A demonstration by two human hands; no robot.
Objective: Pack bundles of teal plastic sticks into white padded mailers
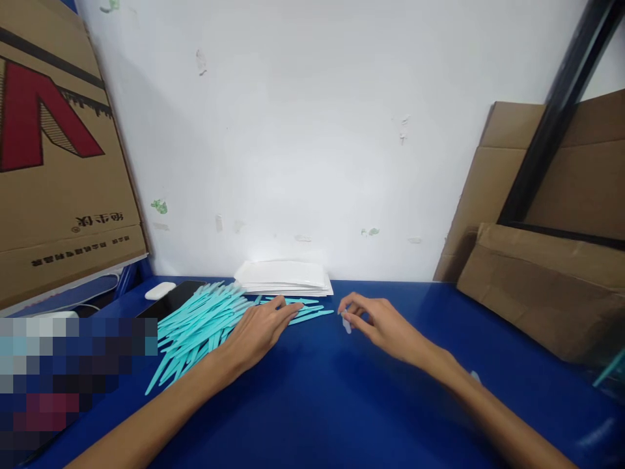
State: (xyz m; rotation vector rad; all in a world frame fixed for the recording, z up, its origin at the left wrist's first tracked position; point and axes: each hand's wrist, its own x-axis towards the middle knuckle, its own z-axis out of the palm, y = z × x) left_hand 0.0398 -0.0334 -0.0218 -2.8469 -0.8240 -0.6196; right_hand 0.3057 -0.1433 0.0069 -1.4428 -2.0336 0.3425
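My left hand (pixel 261 329) lies palm down with its fingers stretched out to the right, over several slim teal plastic sticks (pixel 312 315). No object shows gripped in it, though its underside is hidden. To its left spreads a large heap of the same teal sticks (pixel 202 319), many with pale translucent ends. My right hand (pixel 383 322) is closed, its thumb and fingers pinching a small translucent plastic cap (pixel 346 324) above the blue table (pixel 312 404). A short gap separates this cap from the tip of the nearest teal stick.
White paper-like sheets (pixel 283 277) are stacked against the wall. A black phone (pixel 170 299) and a white case (pixel 160 291) lie beyond the heap. Another translucent piece (pixel 475 376) sits beside my right forearm. Cardboard boxes (pixel 537 293) stand right, a big printed carton (pixel 63 195) left.
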